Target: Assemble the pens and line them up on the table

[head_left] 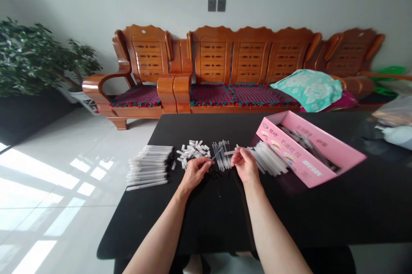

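Note:
My left hand (195,172) is closed in a pinch on a thin pen refill (216,154), which slants up toward the right. Between the fingertips of my right hand (246,167) is a whitish pen barrel (230,152), pointing left toward the refill. The two parts are close together but look apart. Below and behind them lies a row of refills (225,162). White pen caps (193,150) are heaped beside my left hand. More pale barrels (270,159) lie just right of my right hand. Small black pieces (215,174) rest between the hands, partly hidden.
A stack of white pens with dark ends (149,167) lies on the black table (222,214) at left. At right stands a pink box (296,154) holding many dark-and-pale pens or parts. Plastic-wrapped items (395,124) sit at the far right. A wooden sofa (212,55) stands behind.

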{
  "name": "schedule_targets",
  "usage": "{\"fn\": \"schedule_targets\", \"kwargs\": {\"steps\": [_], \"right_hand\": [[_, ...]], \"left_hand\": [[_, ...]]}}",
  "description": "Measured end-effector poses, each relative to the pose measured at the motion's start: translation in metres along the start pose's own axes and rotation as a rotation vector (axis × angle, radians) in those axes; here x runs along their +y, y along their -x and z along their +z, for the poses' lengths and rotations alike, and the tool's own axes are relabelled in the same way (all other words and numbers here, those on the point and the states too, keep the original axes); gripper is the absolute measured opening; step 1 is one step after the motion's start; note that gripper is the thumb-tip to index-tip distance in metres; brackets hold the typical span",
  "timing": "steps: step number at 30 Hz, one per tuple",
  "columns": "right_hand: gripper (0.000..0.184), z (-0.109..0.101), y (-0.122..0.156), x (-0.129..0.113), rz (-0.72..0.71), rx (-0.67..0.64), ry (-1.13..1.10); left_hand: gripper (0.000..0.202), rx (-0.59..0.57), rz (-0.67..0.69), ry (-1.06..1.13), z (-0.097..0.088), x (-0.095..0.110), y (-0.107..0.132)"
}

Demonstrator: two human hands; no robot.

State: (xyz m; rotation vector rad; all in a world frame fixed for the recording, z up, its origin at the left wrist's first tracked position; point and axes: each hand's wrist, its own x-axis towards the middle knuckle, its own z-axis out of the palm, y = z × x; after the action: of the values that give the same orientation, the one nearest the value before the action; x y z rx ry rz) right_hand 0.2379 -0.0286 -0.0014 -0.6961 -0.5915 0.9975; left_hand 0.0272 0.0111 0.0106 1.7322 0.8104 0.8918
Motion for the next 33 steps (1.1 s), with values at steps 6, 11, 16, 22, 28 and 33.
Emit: {"fn": "schedule_targets", "kwargs": {"steps": [6, 11, 16, 22, 28, 33], "right_hand": [[0.017, -0.004, 0.0, -0.002, -0.058, 0.07, -0.037], [0.018, -0.006, 0.0, 0.001, -0.033, 0.028, 0.02], [0.02, -0.005, 0.0, 0.0, -0.019, -0.003, 0.07], [0.02, 0.0, 0.004, 0.001, 0.035, 0.012, 0.114], [0.024, 0.013, 0.015, 0.004, 0.26, -0.171, 0.155], [0.025, 0.016, 0.019, 0.01, 0.381, -0.315, 0.125]], "left_hand": [[0.04, -0.039, 0.025, -0.115, -0.003, -0.003, 0.001], [0.038, -0.04, 0.019, -0.156, -0.004, -0.001, 0.001], [0.037, -0.029, -0.006, -0.16, -0.004, -0.001, 0.001], [0.038, -0.02, 0.002, -0.155, -0.004, -0.003, 0.001], [0.043, 0.033, 0.062, -0.05, 0.007, -0.002, -0.001], [0.057, 0.03, 0.153, 0.198, 0.021, 0.0, -0.004]]}}
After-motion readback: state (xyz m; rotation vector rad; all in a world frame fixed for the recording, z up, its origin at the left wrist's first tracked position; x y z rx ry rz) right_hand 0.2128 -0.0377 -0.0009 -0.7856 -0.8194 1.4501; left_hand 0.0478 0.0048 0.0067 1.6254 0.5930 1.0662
